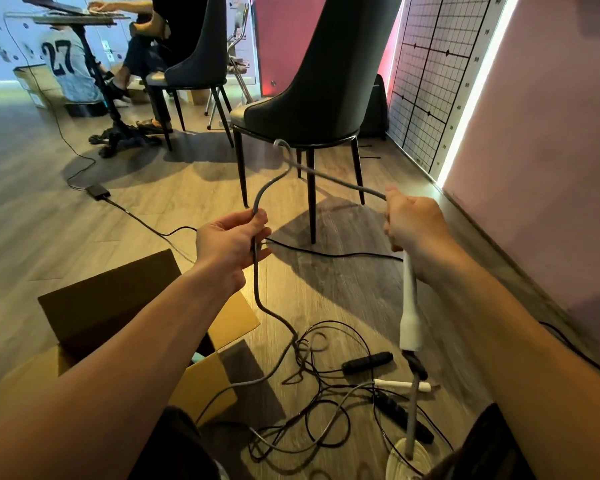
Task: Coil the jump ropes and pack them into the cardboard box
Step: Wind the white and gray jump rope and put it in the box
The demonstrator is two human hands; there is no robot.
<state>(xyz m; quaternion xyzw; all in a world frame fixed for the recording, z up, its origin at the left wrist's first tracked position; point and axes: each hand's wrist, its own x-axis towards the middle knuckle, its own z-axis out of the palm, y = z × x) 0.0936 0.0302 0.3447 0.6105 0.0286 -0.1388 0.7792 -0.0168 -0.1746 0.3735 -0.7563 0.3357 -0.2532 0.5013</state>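
While the cardboard box [111, 296] sits open under your left forearm, loop the grey jump rope [255, 285] evenly above it: left hand [229, 244] pinches the strand, right hand [416, 226] clenches rope plus white handle [411, 306], right of the box.

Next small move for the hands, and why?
Probably bring the left hand to the right hand, closing the raised loop of grey rope against the white handle it grips; the rest trails uncoiled into the floor tangle.

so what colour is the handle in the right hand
The handle is white, seen best in the head view.
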